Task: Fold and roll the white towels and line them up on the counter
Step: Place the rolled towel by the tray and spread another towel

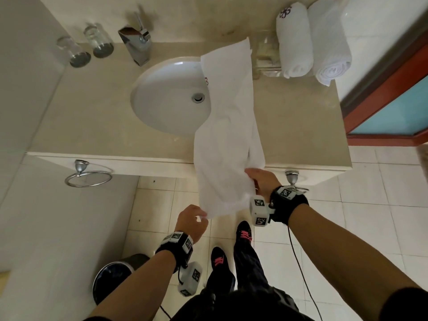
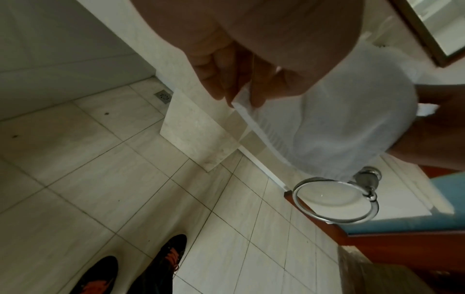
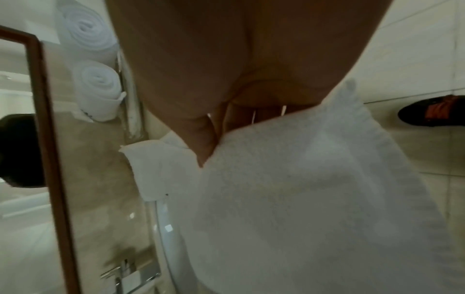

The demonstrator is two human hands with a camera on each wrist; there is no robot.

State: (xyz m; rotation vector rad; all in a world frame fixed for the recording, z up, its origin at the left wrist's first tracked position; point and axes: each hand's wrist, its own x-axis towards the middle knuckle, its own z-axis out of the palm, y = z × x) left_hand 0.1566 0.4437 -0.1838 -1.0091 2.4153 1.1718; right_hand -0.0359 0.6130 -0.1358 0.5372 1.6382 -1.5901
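Observation:
A long white towel (image 1: 228, 126) lies stretched across the beige counter (image 1: 92, 117), partly over the sink (image 1: 169, 96), with its near end hanging past the front edge. My left hand (image 1: 193, 218) pinches the near left corner of that towel (image 2: 327, 127) between thumb and fingers (image 2: 256, 93). My right hand (image 1: 259, 179) grips the near right edge, its fingers (image 3: 208, 143) curled into the cloth (image 3: 314, 199). Two rolled white towels (image 1: 312, 40) lie side by side at the counter's back right, also seen as rolled towels (image 3: 98, 79) in the right wrist view.
Two glass tumblers (image 1: 88, 45) and a chrome tap (image 1: 136, 42) stand at the back of the counter. A glass tray (image 1: 266, 61) sits beside the rolls. Chrome towel rings (image 1: 88, 177) hang below the counter front. A dark bin (image 1: 115, 276) stands on the floor at my left.

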